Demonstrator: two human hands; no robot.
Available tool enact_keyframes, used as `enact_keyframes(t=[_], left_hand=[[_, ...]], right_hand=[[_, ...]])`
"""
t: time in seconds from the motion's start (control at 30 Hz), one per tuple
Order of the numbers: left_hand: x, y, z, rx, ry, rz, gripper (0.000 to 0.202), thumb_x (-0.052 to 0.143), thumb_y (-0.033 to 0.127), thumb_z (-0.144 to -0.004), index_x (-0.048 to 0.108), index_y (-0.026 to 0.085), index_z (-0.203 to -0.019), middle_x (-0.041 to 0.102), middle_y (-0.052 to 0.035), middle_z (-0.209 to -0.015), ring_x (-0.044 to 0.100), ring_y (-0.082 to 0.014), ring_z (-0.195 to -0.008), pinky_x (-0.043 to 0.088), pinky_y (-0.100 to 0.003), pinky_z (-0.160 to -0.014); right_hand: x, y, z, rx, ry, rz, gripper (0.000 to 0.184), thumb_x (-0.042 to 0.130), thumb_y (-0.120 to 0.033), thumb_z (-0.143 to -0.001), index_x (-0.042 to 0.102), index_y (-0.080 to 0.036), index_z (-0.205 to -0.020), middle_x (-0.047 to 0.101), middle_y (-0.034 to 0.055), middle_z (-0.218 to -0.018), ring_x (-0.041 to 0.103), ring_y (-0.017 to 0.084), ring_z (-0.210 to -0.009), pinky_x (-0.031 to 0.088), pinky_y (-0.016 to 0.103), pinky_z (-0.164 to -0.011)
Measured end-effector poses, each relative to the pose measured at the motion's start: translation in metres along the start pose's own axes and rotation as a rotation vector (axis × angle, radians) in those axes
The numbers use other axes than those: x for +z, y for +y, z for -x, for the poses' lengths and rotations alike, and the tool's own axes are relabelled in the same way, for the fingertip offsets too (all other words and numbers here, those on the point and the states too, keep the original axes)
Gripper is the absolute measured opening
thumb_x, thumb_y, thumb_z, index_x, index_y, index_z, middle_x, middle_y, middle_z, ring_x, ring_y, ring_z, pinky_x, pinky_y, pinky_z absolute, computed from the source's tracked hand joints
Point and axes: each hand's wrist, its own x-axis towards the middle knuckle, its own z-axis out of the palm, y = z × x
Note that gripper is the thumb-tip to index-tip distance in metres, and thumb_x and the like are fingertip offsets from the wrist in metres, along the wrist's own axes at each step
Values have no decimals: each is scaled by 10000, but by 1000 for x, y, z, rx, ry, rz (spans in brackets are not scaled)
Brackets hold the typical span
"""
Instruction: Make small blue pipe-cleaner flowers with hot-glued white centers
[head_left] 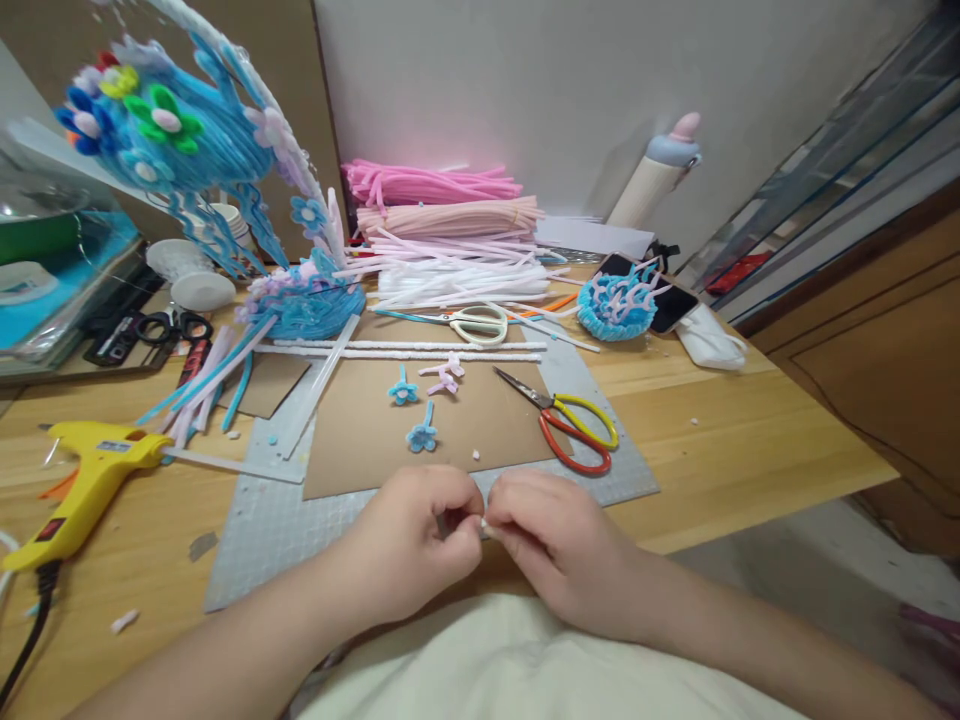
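My left hand (431, 535) and my right hand (559, 540) meet at the near edge of the table, fingertips pinched together. Between them shows a tiny white piece (485, 526), too small to name. Both hands are closed. Just beyond, on a brown cardboard sheet (360, 440), lie a blue pipe-cleaner flower (421, 436), a second blue flower (403, 390) and small pale pink flowers (446, 380) with short stems. Scissors (566, 420) with one red and one yellow handle rest by the cardboard's right side.
A yellow glue gun (94, 490) lies at left on the table. Bundles of pink and white pipe cleaners (450, 220) are stacked at the back, near white-handled scissors (480, 325). A blue fuzzy decoration (619, 305) sits at right; a tall flowered one (195, 140) stands at left.
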Motion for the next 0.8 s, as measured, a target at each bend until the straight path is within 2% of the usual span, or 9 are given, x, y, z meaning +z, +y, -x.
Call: enact_keyframes(t=[0.13,0.23,0.27,0.33,0.4,0.47,0.57,0.67,0.8], left_hand=[[-1,-3,-3,-257,-156,388,98,496,137,-664,478,175,-576,376,68,-514,324,-85,-502,236,-220,-481],[-4,-3,-3,-298,-274,517,114,505,191,-692,477,173,-584,450,56,-492,382,-86,-475,289,-216,-480],[-6,-2,-3,-293,-298,570,141,514,224,-718,484,169,-592,489,41,-507,419,-93,-487,324,-220,-499],[-8,-1,-2,-259,-303,705,239,511,313,-794,508,158,-613,530,19,-543,467,-99,-512,372,-229,-540],[-7,-1,-2,-186,-191,846,240,539,348,-833,556,151,-699,549,18,-615,493,-93,-553,393,-221,-576],[-6,-3,-3,-90,-82,923,150,616,317,-814,585,175,-849,565,18,-730,538,-101,-648,426,-228,-647],[-3,-6,-3,28,-57,863,182,648,282,-800,605,221,-966,543,1,-892,575,-139,-788,452,-299,-766],[-4,-6,-3,80,50,541,82,611,259,-823,662,198,-842,508,-3,-845,529,-138,-775,426,-282,-737],[-7,-3,-2,150,199,160,118,551,190,-853,659,195,-807,514,-1,-789,498,-135,-748,389,-254,-684]], right_hand=[[0,10,0,-443,6,341,247,375,-65,-877,541,-165,-724,560,41,-663,423,150,-611,343,312,-608],[-1,15,-1,-541,35,246,212,386,-82,-896,563,-171,-822,606,41,-702,461,144,-606,351,311,-601],[-1,15,-1,-501,75,143,204,383,-91,-903,564,-174,-858,616,47,-729,487,144,-630,367,306,-610],[2,13,-1,-306,176,-139,162,410,-148,-919,564,-182,-878,611,52,-763,527,145,-686,401,292,-626],[7,11,-1,-22,220,-511,107,494,-243,-909,551,-190,-837,568,24,-727,522,127,-636,403,259,-577],[15,10,-2,209,177,-903,158,566,-327,-875,521,-190,-808,506,-24,-649,458,91,-519,357,227,-510],[25,9,-6,346,70,-1286,256,633,-396,-822,503,-177,-803,462,-59,-592,385,57,-451,293,209,-486],[32,9,-10,416,70,-1401,309,687,-409,-769,491,-171,-765,461,-57,-614,380,48,-456,271,206,-480],[33,10,-12,470,145,-1270,262,659,-384,-801,507,-172,-822,475,-48,-660,406,58,-505,302,199,-495]])
